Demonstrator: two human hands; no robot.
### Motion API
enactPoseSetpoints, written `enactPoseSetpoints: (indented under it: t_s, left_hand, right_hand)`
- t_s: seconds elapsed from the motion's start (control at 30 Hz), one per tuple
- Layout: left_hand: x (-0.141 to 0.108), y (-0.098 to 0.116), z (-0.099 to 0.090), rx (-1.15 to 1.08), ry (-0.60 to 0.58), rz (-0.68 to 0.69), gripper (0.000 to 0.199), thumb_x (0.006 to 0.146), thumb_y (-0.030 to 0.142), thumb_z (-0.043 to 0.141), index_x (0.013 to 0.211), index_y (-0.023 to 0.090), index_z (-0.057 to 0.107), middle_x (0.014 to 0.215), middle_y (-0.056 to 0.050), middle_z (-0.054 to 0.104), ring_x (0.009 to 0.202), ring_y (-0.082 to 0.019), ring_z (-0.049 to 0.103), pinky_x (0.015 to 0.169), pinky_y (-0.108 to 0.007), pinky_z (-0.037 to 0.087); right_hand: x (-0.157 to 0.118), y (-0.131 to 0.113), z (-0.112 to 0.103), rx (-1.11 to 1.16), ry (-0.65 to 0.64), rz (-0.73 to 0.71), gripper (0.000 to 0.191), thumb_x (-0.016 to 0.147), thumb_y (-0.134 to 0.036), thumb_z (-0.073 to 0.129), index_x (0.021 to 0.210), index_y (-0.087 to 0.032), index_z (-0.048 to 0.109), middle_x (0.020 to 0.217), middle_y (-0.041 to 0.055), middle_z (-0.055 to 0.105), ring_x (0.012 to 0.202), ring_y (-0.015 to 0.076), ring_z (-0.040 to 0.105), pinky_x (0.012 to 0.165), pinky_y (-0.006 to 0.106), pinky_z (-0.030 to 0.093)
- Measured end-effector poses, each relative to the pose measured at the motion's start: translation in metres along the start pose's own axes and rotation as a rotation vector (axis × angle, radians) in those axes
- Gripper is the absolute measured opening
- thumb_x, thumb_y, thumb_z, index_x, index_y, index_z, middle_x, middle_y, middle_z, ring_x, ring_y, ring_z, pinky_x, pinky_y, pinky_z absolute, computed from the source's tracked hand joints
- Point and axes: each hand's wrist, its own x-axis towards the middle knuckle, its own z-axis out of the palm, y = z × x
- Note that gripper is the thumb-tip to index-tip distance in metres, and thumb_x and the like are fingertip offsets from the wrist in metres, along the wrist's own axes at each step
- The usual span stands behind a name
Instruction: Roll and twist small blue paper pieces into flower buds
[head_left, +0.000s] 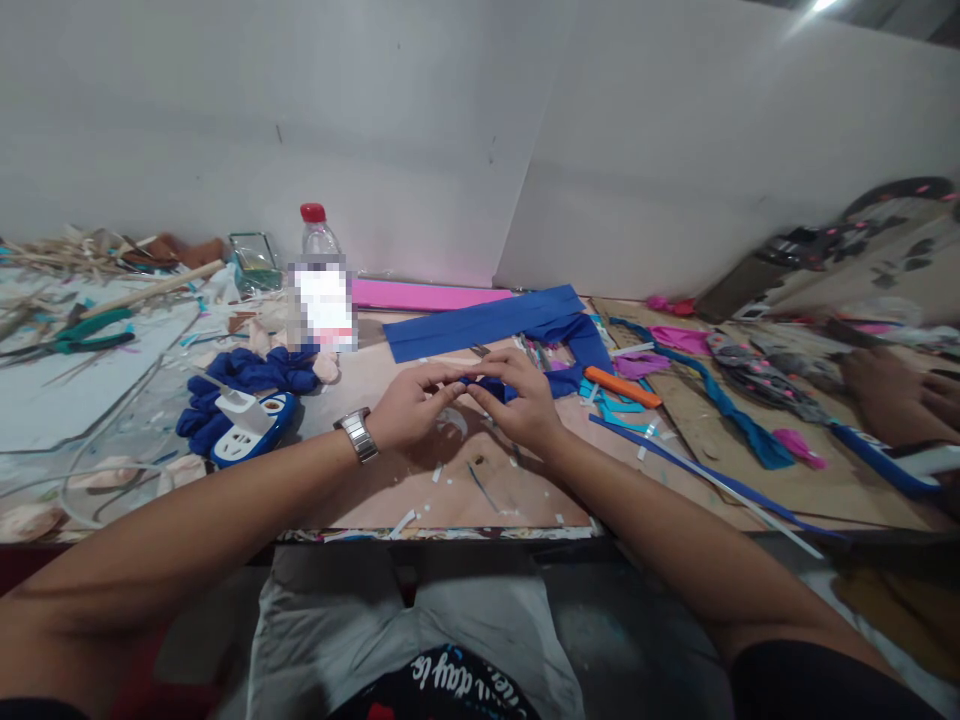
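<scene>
Matt blue strip (484, 322); metal watchband (360, 436)

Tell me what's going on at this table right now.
A person's left hand and right hand meet at the fingertips, pinching dark blue fabric above the table. A flat blue strip lies behind them, an orange object to the right, and bunched blue material to the left.
</scene>
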Motion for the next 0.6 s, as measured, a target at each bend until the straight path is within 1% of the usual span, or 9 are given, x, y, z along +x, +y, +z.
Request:
enactPoseSetpoints:
  t_s: [0.1, 0.3, 0.4, 0.5, 0.6]
  left_hand:
    - [0.0, -0.001, 0.001, -0.033, 0.004, -0.025, 0.033, 0.098, 0.045, 0.062, 0.114, 0.021, 0.079, 0.123, -0.01, 0.077, 0.116, -0.026, 0.072, 0.103, -0.041, 0.055]
    - [0.0, -0.001, 0.003, -0.145, -0.042, -0.111, 0.037, 0.094, 0.05, 0.066, 0.11, 0.018, 0.078, 0.112, -0.011, 0.079, 0.102, -0.023, 0.073, 0.092, -0.038, 0.057]
    - [0.001, -0.003, 0.004, -0.216, -0.033, -0.131, 0.039, 0.091, 0.049, 0.071, 0.114, 0.017, 0.075, 0.115, -0.012, 0.078, 0.1, -0.022, 0.072, 0.091, -0.037, 0.057]
    - [0.001, -0.007, 0.004, -0.286, -0.007, -0.154, 0.041, 0.088, 0.045, 0.076, 0.117, 0.017, 0.072, 0.117, -0.013, 0.076, 0.1, -0.022, 0.071, 0.091, -0.037, 0.057]
    - [0.001, -0.011, 0.005, -0.313, 0.011, -0.19, 0.038, 0.087, 0.041, 0.078, 0.115, 0.017, 0.071, 0.102, -0.009, 0.074, 0.089, -0.018, 0.069, 0.083, -0.033, 0.056]
  right_hand:
    - [-0.001, 0.0, 0.0, -0.002, -0.014, -0.029, 0.016, 0.094, -0.028, 0.07, 0.108, -0.028, 0.078, 0.102, 0.007, 0.068, 0.099, 0.0236, 0.066, 0.092, 0.045, 0.056]
    - [0.001, -0.006, -0.001, 0.033, -0.03, -0.037, 0.011, 0.095, -0.025, 0.066, 0.101, -0.025, 0.075, 0.103, 0.0074, 0.069, 0.101, 0.0243, 0.066, 0.094, 0.046, 0.054]
    - [0.002, -0.006, -0.002, 0.067, -0.017, -0.017, 0.008, 0.096, -0.025, 0.064, 0.1, -0.024, 0.07, 0.1, 0.0075, 0.068, 0.1, 0.0247, 0.065, 0.093, 0.045, 0.053]
    - [0.0, -0.003, -0.001, 0.081, -0.008, 0.027, 0.008, 0.097, -0.027, 0.062, 0.102, -0.023, 0.067, 0.1, 0.0077, 0.067, 0.096, 0.024, 0.063, 0.088, 0.042, 0.052]
    - [-0.002, -0.001, 0.0, 0.091, -0.009, 0.073, 0.009, 0.097, -0.027, 0.06, 0.103, -0.023, 0.065, 0.099, 0.0069, 0.066, 0.093, 0.0226, 0.062, 0.086, 0.04, 0.052]
